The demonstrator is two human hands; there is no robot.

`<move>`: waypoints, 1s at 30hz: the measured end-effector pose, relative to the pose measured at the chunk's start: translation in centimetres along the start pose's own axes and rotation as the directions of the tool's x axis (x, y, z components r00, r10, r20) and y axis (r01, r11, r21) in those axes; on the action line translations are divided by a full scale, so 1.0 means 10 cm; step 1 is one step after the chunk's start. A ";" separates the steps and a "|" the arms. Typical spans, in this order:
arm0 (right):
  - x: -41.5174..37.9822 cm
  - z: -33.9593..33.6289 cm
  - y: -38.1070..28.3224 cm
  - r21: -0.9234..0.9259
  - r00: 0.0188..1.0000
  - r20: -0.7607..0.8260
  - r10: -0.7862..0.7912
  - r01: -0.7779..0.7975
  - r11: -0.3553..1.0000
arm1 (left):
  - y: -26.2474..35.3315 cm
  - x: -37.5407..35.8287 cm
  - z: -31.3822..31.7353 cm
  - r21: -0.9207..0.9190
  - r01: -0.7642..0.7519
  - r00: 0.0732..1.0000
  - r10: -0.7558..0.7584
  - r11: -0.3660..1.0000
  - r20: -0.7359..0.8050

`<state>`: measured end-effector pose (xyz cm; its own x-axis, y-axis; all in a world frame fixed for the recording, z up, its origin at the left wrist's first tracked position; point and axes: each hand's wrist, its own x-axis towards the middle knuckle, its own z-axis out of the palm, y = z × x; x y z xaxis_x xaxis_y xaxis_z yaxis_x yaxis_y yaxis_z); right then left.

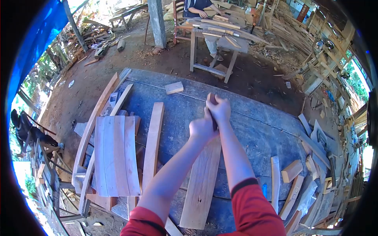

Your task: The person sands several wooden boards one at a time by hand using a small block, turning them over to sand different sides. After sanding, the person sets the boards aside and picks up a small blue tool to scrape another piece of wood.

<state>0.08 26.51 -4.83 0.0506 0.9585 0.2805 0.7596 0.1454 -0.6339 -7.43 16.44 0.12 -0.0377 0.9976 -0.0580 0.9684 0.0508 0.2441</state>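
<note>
Both our hands are closed round a dark brown, narrow wooden tool (214,121), probably a plane: right hand (221,108) wrapped on its far end, left hand (201,128) clenched nearer us. Exact finger placement: can't tell. Tool's at the far end of a long, pale brown wooden plank (201,187), which lies lengthwise toward us on a weathered blue-grey table (252,128). Hands hide the contact.

To do it well, we'd want the tool flat, pressure even, strokes along the grain. No clamp visible on the plank; we should watch for slip.
</note>
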 end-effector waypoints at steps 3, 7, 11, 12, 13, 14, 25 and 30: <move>-0.79 -0.39 0.09 0.080 0.993 -0.072 -0.094 0.100 0.992 | 0.11 -0.88 0.03 -0.099 -0.037 0.999 0.040 0.994 0.033; -2.14 -0.95 0.61 0.374 0.992 -0.039 0.123 -0.100 0.922 | 0.19 -2.28 0.35 -0.270 -0.032 0.992 0.064 0.962 0.109; -3.36 -1.52 0.90 0.326 0.966 -0.049 0.254 -0.225 0.918 | 0.39 -3.36 0.55 -0.199 0.008 0.993 0.016 0.980 0.118; -3.57 -1.58 1.03 0.399 0.944 -0.070 0.321 -0.269 0.876 | 0.45 -3.51 0.59 -0.221 0.026 0.979 0.019 0.975 0.203; -3.74 -1.69 1.09 0.473 0.918 -0.087 0.386 -0.303 0.827 | 0.47 -3.60 0.60 -0.238 0.015 0.969 0.045 0.971 0.244; -3.88 -1.81 1.16 0.466 0.921 -0.091 0.380 -0.298 0.833 | 0.48 -3.67 0.59 -0.247 0.014 0.970 0.047 0.969 0.240; -3.91 -2.64 0.68 0.828 0.824 -0.131 0.551 -0.215 0.518 | 0.43 -3.48 0.79 -0.121 0.367 0.895 -0.314 0.922 0.317; -4.03 -2.62 0.79 0.618 0.896 -0.175 0.408 -0.222 0.754 | 0.37 -3.54 0.67 -0.213 0.366 0.902 -0.289 0.906 0.320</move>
<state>21.05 -17.36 -2.27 0.4690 0.8751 0.1192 0.1606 0.0481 -0.9858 -0.85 -19.00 -3.35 -0.2350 0.8702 -0.4330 0.8112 0.4210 0.4059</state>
